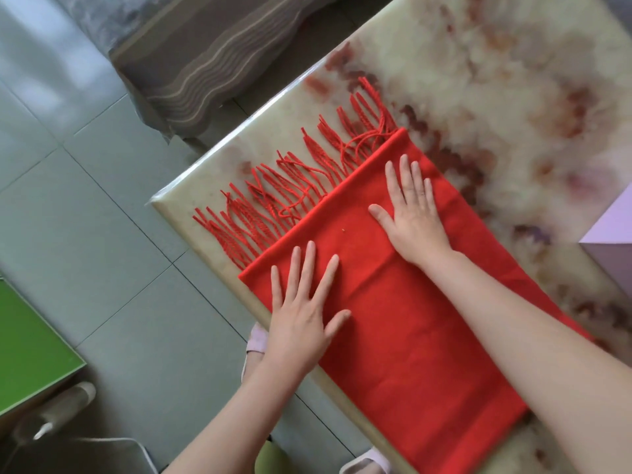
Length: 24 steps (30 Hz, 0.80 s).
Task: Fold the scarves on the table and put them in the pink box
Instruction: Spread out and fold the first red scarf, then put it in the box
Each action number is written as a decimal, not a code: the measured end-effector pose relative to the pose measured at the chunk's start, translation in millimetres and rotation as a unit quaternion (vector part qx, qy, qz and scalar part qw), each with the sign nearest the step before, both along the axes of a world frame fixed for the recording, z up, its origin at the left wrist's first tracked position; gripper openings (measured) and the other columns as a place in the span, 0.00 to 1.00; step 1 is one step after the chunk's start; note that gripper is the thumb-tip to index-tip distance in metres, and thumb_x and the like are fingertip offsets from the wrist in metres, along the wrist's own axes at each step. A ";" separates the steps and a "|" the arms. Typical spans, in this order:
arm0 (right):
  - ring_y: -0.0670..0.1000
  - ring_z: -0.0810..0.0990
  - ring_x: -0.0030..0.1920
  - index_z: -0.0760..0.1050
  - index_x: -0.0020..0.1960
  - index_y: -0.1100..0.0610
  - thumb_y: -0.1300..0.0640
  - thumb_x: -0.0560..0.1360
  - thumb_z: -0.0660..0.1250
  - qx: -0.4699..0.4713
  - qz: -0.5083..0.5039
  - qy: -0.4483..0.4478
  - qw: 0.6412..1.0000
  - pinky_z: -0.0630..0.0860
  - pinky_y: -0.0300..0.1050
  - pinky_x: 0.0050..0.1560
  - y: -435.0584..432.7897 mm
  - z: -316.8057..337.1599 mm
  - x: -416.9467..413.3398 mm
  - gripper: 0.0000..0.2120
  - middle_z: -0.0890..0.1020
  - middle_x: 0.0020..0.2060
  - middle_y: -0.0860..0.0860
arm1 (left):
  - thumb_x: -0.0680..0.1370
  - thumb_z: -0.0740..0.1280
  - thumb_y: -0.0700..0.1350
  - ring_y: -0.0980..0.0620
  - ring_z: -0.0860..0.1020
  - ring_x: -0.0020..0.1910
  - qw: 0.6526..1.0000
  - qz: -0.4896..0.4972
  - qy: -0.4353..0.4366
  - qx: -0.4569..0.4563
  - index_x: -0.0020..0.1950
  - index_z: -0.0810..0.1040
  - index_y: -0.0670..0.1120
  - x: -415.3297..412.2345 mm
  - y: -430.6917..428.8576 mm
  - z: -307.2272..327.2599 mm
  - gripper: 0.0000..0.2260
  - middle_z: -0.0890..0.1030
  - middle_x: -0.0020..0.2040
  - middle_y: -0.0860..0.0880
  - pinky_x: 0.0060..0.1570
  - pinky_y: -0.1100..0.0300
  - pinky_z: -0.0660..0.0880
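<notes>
On the glossy marble-patterned table (pixel 513 80) the soft red scarf (pixel 410 336) lies flat in the centre, its twisted fringe (pixel 290 186) toward 10 o'clock, a corner of the pink box (pixel 614 224) shows at 3 o'clock, inside hidden, and the left hand (pixel 304 319) and right hand (pixel 415 220) press the scarf, fingers spread wide.

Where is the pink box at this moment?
In the head view, the pink box stands on the table at the right edge of the picture, partly cut off, to the right of the red scarf and the right hand.
</notes>
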State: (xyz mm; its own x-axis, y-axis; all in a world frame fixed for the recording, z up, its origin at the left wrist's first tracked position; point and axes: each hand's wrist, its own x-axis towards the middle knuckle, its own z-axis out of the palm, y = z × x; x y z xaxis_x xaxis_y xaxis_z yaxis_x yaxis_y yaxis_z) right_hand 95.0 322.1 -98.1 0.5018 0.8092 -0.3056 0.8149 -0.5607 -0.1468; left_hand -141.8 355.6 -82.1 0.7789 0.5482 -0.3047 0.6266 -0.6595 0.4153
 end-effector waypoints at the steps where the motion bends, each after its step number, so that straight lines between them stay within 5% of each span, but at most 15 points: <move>1: 0.54 0.40 0.77 0.40 0.77 0.54 0.34 0.74 0.39 -0.007 -0.002 -0.010 1.000 0.37 0.49 0.74 1.1 -2.4 0.2 0.38 0.42 0.77 0.55 | 0.74 0.55 0.66 0.46 0.42 0.77 0.999 -0.016 0.028 0.010 0.78 0.50 0.55 -2.0 -2.5 -6.9 0.36 0.45 0.79 0.47 0.72 0.42 0.42; 8: 0.54 0.36 0.76 0.37 0.77 0.53 0.40 0.80 0.49 -0.014 -0.008 0.021 1.000 0.33 0.49 0.73 -0.8 7.0 4.0 0.34 0.38 0.76 0.54 | 0.71 0.55 0.69 0.44 0.41 0.77 0.997 -0.013 0.063 0.045 0.78 0.50 0.55 -1.2 -7.8 -9.5 0.39 0.44 0.79 0.46 0.71 0.37 0.42; 13: 0.55 0.39 0.77 0.41 0.78 0.53 0.37 0.78 0.44 0.050 -0.056 0.002 0.997 0.36 0.51 0.74 -58.3 24.5 -16.7 0.34 0.40 0.77 0.56 | 0.73 0.55 0.65 0.45 0.38 0.77 0.998 -0.041 0.012 0.045 0.78 0.48 0.55 17.5 -32.8 7.6 0.36 0.42 0.79 0.47 0.71 0.39 0.39; 24: 0.54 0.45 0.77 0.39 0.76 0.50 0.31 0.74 0.37 -0.052 -0.206 -0.027 0.977 0.43 0.51 0.75 -267.5 2.5 -21.5 0.36 0.45 0.77 0.55 | 0.71 0.46 0.73 0.48 0.32 0.75 0.991 -0.093 0.085 0.051 0.76 0.39 0.60 14.8 -80.0 -14.2 0.38 0.34 0.77 0.52 0.68 0.34 0.35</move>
